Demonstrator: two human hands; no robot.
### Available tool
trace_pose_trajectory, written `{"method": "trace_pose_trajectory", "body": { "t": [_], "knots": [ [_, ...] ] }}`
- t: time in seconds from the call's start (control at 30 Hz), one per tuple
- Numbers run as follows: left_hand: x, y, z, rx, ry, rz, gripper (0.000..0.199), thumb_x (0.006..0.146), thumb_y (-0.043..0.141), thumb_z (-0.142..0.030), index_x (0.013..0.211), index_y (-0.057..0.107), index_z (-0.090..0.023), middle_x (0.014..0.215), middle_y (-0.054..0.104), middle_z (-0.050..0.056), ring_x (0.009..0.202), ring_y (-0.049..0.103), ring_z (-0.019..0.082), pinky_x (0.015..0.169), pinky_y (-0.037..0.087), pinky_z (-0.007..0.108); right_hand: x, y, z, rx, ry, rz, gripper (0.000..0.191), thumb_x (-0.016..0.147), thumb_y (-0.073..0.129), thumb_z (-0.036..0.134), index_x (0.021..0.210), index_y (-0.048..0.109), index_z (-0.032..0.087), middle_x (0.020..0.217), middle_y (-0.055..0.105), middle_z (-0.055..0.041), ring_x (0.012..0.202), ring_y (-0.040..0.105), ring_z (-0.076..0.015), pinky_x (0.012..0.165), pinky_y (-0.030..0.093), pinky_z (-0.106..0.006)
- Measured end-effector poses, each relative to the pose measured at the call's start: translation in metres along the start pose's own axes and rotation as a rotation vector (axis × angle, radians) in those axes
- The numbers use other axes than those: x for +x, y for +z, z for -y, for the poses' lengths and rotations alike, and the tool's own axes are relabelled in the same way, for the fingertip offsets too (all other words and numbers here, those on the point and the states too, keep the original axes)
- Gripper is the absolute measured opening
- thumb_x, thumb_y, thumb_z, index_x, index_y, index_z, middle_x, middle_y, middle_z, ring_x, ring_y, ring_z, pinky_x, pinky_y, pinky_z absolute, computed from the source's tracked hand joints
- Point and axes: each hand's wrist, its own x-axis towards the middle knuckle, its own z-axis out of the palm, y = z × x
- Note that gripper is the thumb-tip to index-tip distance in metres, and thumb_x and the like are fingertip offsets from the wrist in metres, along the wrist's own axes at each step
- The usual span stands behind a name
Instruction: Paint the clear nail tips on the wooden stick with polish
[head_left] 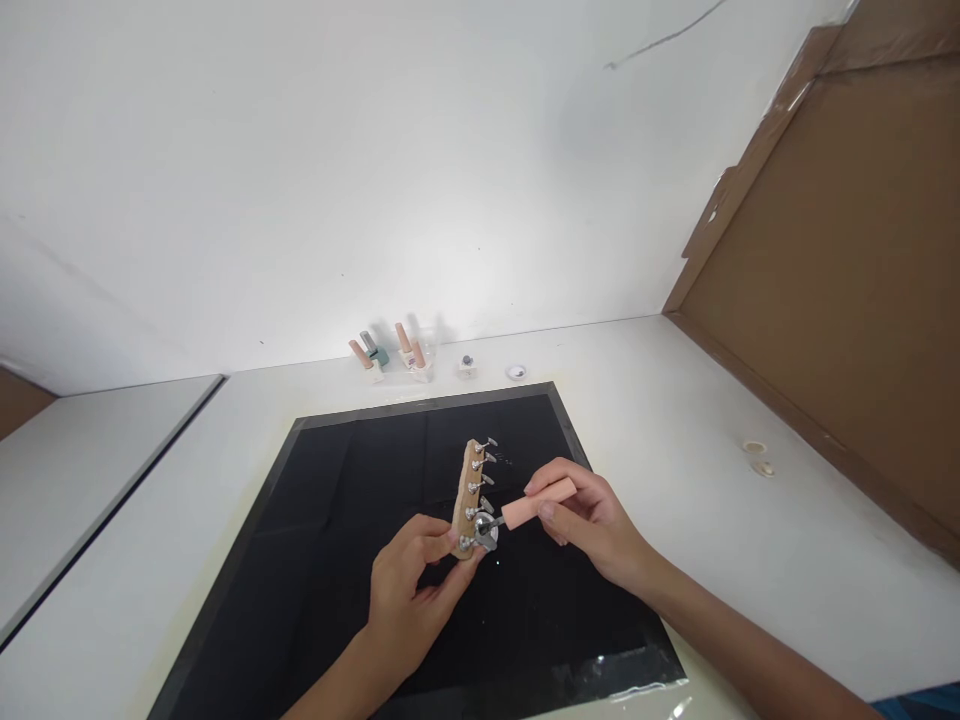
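Note:
My left hand (420, 575) pinches the near end of a wooden nail tip stand (466, 490) and holds it tilted over the black mat. A row of silver posts with small nail tips (487, 481) runs along the stand. My right hand (581, 510) grips the pink cap of a nail polish brush (534, 504). The brush tip reaches the nearest nail tips, beside a small round silver-white piece (491, 520) at that end. Whether the bristles touch a nail tip or the round piece, I cannot tell.
A black mat (330, 540) covers the middle of the white table (645, 400). Along the wall stand several nail polish bottles (416, 360), a small clear jar (467, 367) and a little round dish (517, 372). Two small round pieces (759, 458) lie right, near a cardboard panel (840, 280).

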Motion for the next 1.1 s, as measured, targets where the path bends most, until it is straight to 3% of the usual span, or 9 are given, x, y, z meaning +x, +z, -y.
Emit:
{"method": "trace_pose_trajectory", "body": {
  "t": [0.57, 0.8, 1.1],
  "knots": [
    [0.0002, -0.0006, 0.0000, 0.015, 0.026, -0.013, 0.021, 0.070, 0.071, -0.009, 0.081, 0.056, -0.017, 0.069, 0.063, -0.001, 0.055, 0.058, 0.009, 0.047, 0.048, 0.019, -0.0019, -0.0030, 0.0014, -0.135, 0.049, -0.004, 0.011, 0.083, 0.059, 0.028, 0.077, 0.056, 0.019, 0.060, 0.050, 0.0031, 0.051, 0.037, -0.0095, 0.048, 0.027, -0.022],
    [0.0020, -0.0009, -0.0013, 0.011, 0.020, -0.007, 0.018, 0.072, 0.070, -0.011, 0.082, 0.057, -0.018, 0.068, 0.062, -0.001, 0.054, 0.058, 0.010, 0.046, 0.048, 0.020, -0.0041, -0.0021, 0.0026, -0.077, -0.052, 0.006, 0.013, 0.085, 0.059, 0.033, 0.087, 0.060, 0.021, 0.073, 0.052, 0.0004, 0.054, 0.040, -0.0099, 0.050, 0.031, -0.024],
    [0.0036, -0.0006, -0.0022, 0.013, 0.026, -0.008, 0.018, 0.071, 0.070, -0.010, 0.080, 0.056, -0.018, 0.067, 0.062, -0.001, 0.053, 0.058, 0.010, 0.046, 0.047, 0.019, -0.0013, -0.0005, 0.0040, -0.100, -0.011, -0.008, 0.013, 0.085, 0.059, 0.034, 0.085, 0.059, 0.021, 0.068, 0.049, 0.0020, 0.054, 0.037, -0.0099, 0.049, 0.029, -0.023]
  ]
}}
